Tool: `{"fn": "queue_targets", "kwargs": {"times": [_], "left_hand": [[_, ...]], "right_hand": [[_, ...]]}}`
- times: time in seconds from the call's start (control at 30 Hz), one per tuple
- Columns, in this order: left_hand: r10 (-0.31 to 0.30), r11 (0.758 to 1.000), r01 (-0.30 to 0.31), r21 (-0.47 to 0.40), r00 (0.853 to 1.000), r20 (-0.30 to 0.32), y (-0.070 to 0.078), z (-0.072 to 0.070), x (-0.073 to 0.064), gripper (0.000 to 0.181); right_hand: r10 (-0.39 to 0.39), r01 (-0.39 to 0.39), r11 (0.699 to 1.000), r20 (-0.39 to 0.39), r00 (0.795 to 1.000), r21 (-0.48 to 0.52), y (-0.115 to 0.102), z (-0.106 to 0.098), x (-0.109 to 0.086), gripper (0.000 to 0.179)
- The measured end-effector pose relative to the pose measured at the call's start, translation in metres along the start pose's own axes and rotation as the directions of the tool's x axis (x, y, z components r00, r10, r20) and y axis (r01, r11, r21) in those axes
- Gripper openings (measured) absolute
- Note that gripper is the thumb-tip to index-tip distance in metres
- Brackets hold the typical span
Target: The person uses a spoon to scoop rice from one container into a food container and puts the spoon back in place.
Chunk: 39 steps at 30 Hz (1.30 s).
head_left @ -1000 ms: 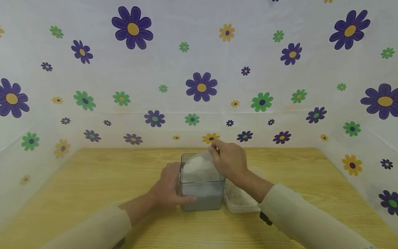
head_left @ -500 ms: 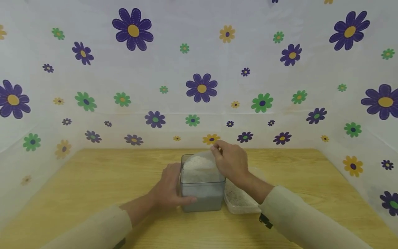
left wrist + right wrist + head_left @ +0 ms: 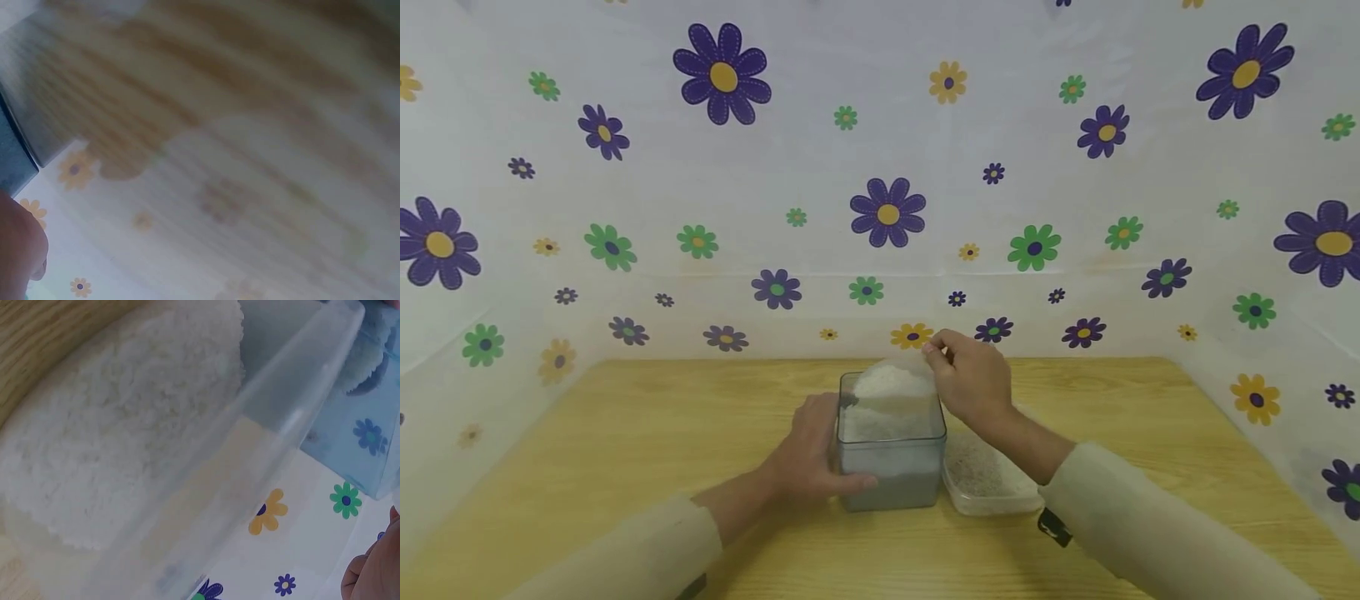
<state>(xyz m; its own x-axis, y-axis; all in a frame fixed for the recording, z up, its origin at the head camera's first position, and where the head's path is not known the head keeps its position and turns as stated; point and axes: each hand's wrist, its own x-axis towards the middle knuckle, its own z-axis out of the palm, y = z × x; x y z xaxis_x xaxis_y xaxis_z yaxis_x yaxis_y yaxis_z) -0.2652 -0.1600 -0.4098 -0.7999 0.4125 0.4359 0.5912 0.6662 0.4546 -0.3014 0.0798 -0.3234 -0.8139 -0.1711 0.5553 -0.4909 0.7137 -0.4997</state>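
My left hand [image 3: 808, 454] grips the left side of a clear grey-blue plastic box [image 3: 891, 483], its thumb lying across the front wall. White rice-like grains [image 3: 880, 423] fill part of the box. Over its right rear rim, my right hand [image 3: 973, 375] pinches the edge of a thin translucent plastic piece [image 3: 913, 362] with a rounded outline. Behind or on that piece shows a white heap of grains [image 3: 891, 383]; which of the two is unclear. In the left wrist view, a corner of the box [image 3: 15, 150] appears beside the hand [image 3: 22, 250].
A clear shallow tub [image 3: 992, 504] of grains stands against the box's right side, partly under the right forearm. Its rice-like grains [image 3: 125, 425] fill much of the right wrist view. A wood-grain table [image 3: 700, 417] lies below, with a flowered cloth [image 3: 820, 167] behind.
The right hand has drifted slightly right and up with the translucent piece. More of the white heap and the grains inside the box now show. The left hand stays on the box.
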Motion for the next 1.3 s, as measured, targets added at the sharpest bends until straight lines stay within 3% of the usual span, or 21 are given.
{"fn": "queue_targets", "kwargs": {"times": [0.43,0.9,1.1,1.3], "left_hand": [[-0.011,1.000,0.011,-0.010,1.000,0.005,0.002,0.000,0.000,0.091],[-0.003,1.000,0.003,-0.018,1.000,0.010,0.000,0.000,-0.001,0.093],[-0.034,0.999,0.034,-0.029,0.999,0.023,0.001,0.000,-0.001,0.095],[-0.056,0.997,0.058,-0.047,0.998,0.035,0.004,0.000,-0.001,0.097]], "right_hand": [[0.021,-0.021,1.000,-0.018,1.000,-0.008,0.033,-0.033,0.000,0.022],[0.023,-0.024,0.999,-0.023,0.999,-0.044,0.080,-0.070,-0.018,0.022],[-0.006,0.006,0.995,0.007,1.000,-0.099,0.096,-0.080,-0.028,0.021],[-0.082,0.091,0.974,0.052,0.995,-0.206,0.108,-0.086,-0.036,0.016]]}}
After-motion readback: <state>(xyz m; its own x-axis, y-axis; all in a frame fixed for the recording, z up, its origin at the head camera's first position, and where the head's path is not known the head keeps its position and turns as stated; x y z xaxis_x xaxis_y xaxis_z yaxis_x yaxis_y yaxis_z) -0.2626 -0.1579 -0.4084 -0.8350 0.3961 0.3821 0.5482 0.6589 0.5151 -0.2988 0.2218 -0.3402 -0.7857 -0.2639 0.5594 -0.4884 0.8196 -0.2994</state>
